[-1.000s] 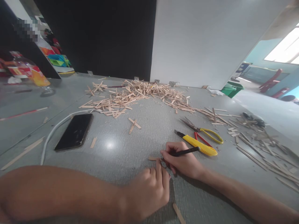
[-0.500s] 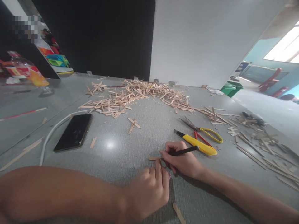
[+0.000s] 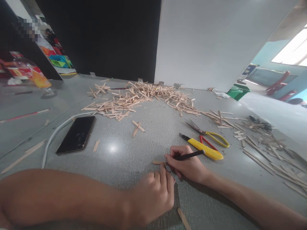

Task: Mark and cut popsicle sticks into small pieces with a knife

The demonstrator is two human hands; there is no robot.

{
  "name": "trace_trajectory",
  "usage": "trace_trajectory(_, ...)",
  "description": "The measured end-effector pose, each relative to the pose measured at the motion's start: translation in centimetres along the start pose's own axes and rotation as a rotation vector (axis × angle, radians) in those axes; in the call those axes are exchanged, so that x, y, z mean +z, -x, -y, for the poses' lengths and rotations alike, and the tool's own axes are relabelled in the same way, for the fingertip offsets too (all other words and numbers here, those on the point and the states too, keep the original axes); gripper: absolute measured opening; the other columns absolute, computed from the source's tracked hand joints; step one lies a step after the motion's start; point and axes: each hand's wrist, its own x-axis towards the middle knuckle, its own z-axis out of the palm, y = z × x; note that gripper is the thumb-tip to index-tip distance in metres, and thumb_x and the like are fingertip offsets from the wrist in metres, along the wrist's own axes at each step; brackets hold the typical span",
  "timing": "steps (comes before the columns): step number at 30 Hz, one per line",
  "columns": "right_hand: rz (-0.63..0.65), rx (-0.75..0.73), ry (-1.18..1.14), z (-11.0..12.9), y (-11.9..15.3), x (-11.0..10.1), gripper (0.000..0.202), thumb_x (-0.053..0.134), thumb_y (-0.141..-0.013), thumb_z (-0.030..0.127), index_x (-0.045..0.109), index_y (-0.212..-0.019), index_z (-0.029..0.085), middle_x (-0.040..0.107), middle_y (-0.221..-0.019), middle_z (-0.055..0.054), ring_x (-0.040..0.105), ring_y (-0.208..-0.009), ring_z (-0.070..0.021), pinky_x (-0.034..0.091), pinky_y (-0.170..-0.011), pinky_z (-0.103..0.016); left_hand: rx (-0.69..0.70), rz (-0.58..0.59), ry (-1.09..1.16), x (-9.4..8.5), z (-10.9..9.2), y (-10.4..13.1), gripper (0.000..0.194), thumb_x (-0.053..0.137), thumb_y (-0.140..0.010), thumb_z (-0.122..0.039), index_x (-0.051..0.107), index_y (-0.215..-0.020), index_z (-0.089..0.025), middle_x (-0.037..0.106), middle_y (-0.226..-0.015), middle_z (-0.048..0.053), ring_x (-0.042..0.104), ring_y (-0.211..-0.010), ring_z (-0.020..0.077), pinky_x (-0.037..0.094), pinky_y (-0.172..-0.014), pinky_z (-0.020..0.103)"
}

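Observation:
My right hand (image 3: 185,163) is closed round a dark pen (image 3: 192,155), its lower end near a short wooden craft stick (image 3: 157,162) lying flat on the grey table. My left hand (image 3: 155,195) has its fingers curled, the fingertips pressing on that stick and holding it down; part of the stick is hidden under both hands. Just beyond my right hand lie a yellow utility knife (image 3: 205,149) and scissors with yellow and red handles (image 3: 217,139). Another craft stick (image 3: 183,219) is by the near edge of the view, below my left hand.
A heap of craft sticks (image 3: 148,92) lies along the panels at the back. Two crossed sticks (image 3: 138,128) are in the middle. At the left are a phone (image 3: 76,134), a white cable (image 3: 53,137) and a bottle (image 3: 35,75). Cut pieces (image 3: 275,147) spread over the right side.

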Motion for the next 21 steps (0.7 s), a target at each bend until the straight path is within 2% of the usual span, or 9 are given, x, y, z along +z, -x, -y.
trace_trajectory(6,0.001,0.013,-0.008,-0.12,-0.06,-0.03,0.041,0.065,-0.094,0.037,0.045,-0.061,0.023,0.048,-0.042,0.008,0.046,-0.031,-0.0072,0.029,-0.031,-0.017,0.009,-0.010,-0.005,0.17,-0.07,0.07,0.025,0.053,-0.086,-0.005,0.074,-0.098,-0.001,0.080,-0.089,0.023,0.075,-0.062,0.0233,0.051,-0.048,0.027)
trace_trajectory(10,0.007,0.011,-0.009,-0.14,-0.03,-0.01,0.042,0.066,-0.094,0.038,0.045,-0.060,0.023,0.048,-0.042,0.008,0.046,-0.031,-0.0071,0.028,-0.031,-0.017,-0.005,0.009,-0.002,0.21,-0.13,0.10,0.026,0.049,-0.088,-0.004,0.074,-0.096,-0.004,0.080,-0.087,0.021,0.075,-0.066,0.0233,0.052,-0.050,0.027)
trace_trajectory(13,0.007,0.008,-0.016,-0.08,0.03,0.02,0.043,0.067,-0.093,0.040,0.045,-0.060,0.023,0.049,-0.043,0.007,0.045,-0.031,-0.0069,0.028,-0.031,-0.017,-0.017,-0.020,-0.002,0.14,-0.15,0.00,0.026,0.051,-0.085,-0.004,0.074,-0.095,-0.003,0.080,-0.086,0.022,0.075,-0.062,0.0238,0.052,-0.048,0.028)
trace_trajectory(21,0.008,0.012,-0.008,-0.21,0.05,0.03,0.040,0.065,-0.094,0.033,0.045,-0.060,0.023,0.050,-0.043,0.007,0.046,-0.032,-0.0072,0.027,-0.032,-0.018,-0.019,-0.031,-0.008,0.04,-0.08,-0.14,0.027,0.050,-0.084,-0.005,0.076,-0.092,-0.003,0.081,-0.089,0.022,0.076,-0.063,0.0240,0.054,-0.048,0.027)
